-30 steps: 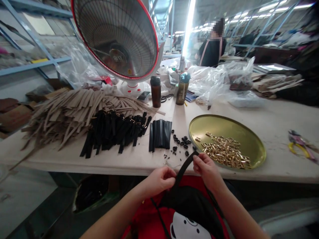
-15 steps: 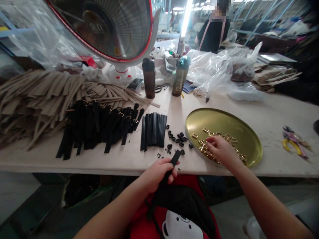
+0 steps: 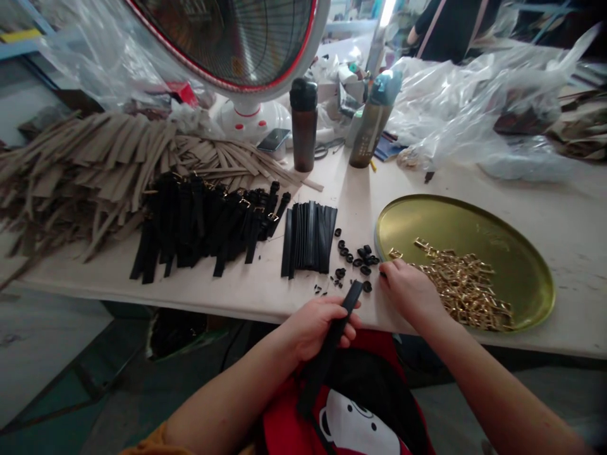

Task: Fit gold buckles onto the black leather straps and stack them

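Observation:
My left hand (image 3: 317, 325) is closed around a black strap (image 3: 327, 354); the strap's end sticks up past my fingers and its other end hangs down to my lap. My right hand (image 3: 410, 292) rests on the table at the left rim of the round gold tray (image 3: 474, 212). Its fingers are curled together, and what they pinch is hidden. Gold buckles (image 3: 467, 287) are heaped in the tray just right of that hand. Several small black loops (image 3: 353, 256) lie on the table just beyond its fingertips.
A neat row of black strips (image 3: 308, 237) lies left of the loops, then a pile of black straps with buckles (image 3: 203, 221) and tan strips (image 3: 95, 164). Behind stand a round heater (image 3: 237, 38), two bottles (image 3: 303, 126), a phone (image 3: 275, 139) and plastic bags (image 3: 474, 95). Another person (image 3: 450, 25) works far back.
My right hand let go of the strap, reached into the buckles in the tray, then drew left to the tray's rim. My left hand has kept hold of the strap. The view tilted down.

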A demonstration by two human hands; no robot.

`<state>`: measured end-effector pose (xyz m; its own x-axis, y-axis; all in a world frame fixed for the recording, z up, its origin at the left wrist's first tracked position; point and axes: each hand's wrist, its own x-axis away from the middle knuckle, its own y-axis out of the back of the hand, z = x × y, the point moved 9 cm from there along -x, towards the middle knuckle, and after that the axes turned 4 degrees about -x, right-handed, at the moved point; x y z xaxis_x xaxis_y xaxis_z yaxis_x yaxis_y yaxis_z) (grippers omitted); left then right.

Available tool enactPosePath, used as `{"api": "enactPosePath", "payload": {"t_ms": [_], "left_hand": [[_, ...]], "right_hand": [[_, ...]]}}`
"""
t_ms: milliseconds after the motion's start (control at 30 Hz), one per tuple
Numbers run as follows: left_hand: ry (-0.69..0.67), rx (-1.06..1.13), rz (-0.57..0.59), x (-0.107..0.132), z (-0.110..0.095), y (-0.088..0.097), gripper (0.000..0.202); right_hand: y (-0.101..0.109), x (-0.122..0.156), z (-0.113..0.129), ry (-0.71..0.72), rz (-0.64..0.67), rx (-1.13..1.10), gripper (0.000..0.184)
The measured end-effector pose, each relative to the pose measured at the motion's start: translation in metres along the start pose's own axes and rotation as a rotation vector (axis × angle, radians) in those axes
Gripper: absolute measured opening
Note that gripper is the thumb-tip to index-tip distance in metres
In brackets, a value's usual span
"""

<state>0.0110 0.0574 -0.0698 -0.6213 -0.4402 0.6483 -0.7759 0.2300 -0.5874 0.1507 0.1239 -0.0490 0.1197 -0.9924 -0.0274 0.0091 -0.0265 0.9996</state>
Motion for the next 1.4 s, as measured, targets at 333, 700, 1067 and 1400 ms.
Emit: {"api": "enactPosePath", "payload": {"t_ms": [333, 700, 1067, 1400], "left_hand": [[-0.064, -0.039, 0.04, 0.025, 0.002, -0.009, 0.026], [-0.526, -0.996, -0.217, 0.053, -0.018, -0.015, 0.026], [-0.649, -1.273, -0.446, 0.075, -0.017, -0.013, 0.025], [-0.614, -1.452, -0.495, 0.082, -0.014, -0.01, 0.025]], "right_hand": [[-0.018, 0.048, -0.001, -0.417, 0.182, -1.482, 0.035], [-0.028, 0.085, 0.052, -0.759, 0.017, -2.362, 0.026], [-0.015, 0.097, 0.081, -0.692, 0.182, -2.474, 0.03], [-0.012, 0.104, 0.074, -0.633, 0.092, -2.198, 0.034]]}}
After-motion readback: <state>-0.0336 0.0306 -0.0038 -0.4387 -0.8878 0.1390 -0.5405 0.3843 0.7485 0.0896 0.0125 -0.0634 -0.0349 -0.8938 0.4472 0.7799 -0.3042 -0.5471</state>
